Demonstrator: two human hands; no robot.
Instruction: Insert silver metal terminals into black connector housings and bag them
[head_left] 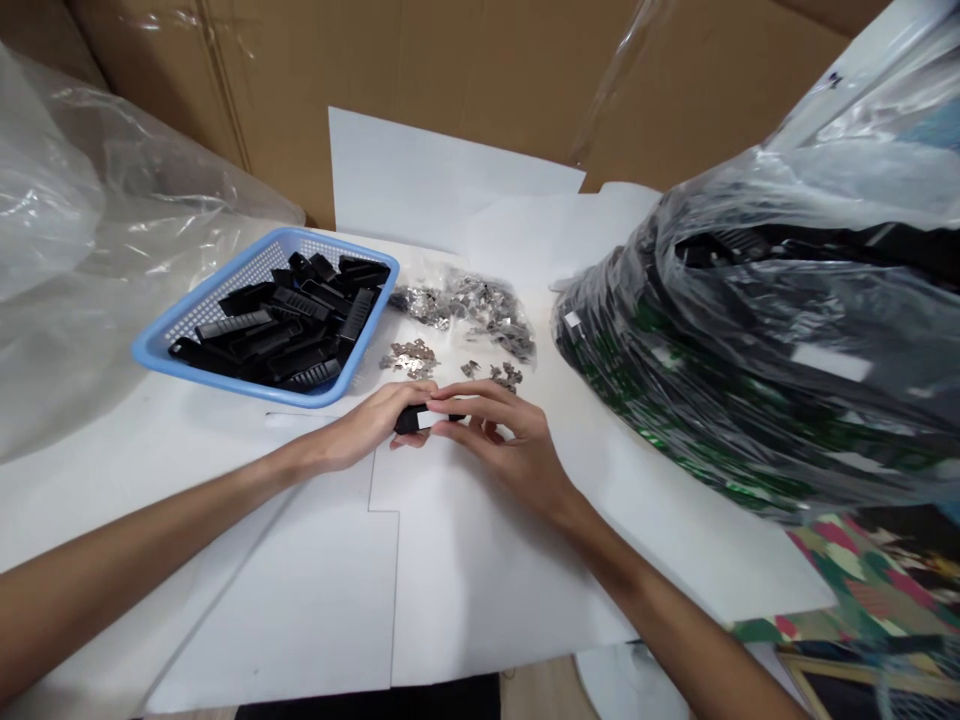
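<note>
Over the white table, both hands meet on one small black plastic piece [407, 420] with a white patch on its side. My left hand [382, 415] wraps around its left end. The fingers of my right hand [506, 425] pinch its right end, partly hiding it. Just beyond the hands lie a loose pile of small metal clips [410, 358] and a smaller metal pile [506, 376]. A blue basket [247, 390] on the left is filled with several black ribbed plastic pieces [289, 320].
Behind the piles sits a clear bag of metal parts [480, 305]. A large clear plastic bag [750, 370] with black and green contents bulges on the right. Plastic sheeting [150, 220] lies at left. Cardboard [465, 70] stands along the back of the white table [315, 600].
</note>
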